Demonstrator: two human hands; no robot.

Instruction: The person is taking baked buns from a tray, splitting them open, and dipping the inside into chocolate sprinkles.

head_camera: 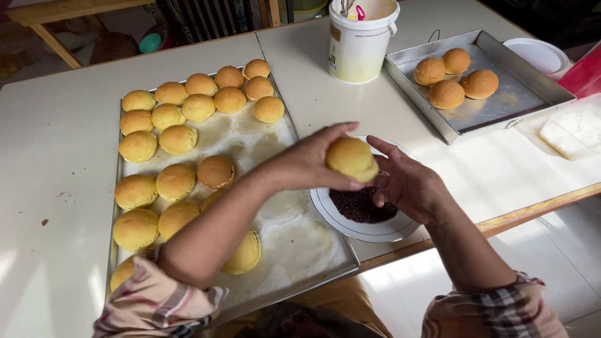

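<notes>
The left hand (307, 164) has its grip curled around a bun (352, 159), thumb underneath and fingers wrapped over the far side, so the bun sits pinched firmly above the plate (332, 209). The right hand (407, 184) hovers just beside the bun with its grip half spread: fingers loosely fanned and slightly bent, fingertips near the bun's right edge and over the plate; whether they touch the bun cannot be told.

The bun is round, smooth and golden yellow with a matt crust. The plate is white, shallow and glossy, and holds a heap of dark, fine-grained sprinkles (360, 205). It rests on the pale worktop (56, 144), overlapping the right edge of a large metal tray (294, 231). That tray, left of the plate, is dull and greasy, and carries many like buns (175, 181) in rows. Beyond the plate stands a white plastic tub (360, 44). Right of the tub lies a smaller steel pan (501, 100) with four browner buns (447, 94). Right of the plate, near the worktop's edge, lies a white block (573, 131) on a wrapper.
</notes>
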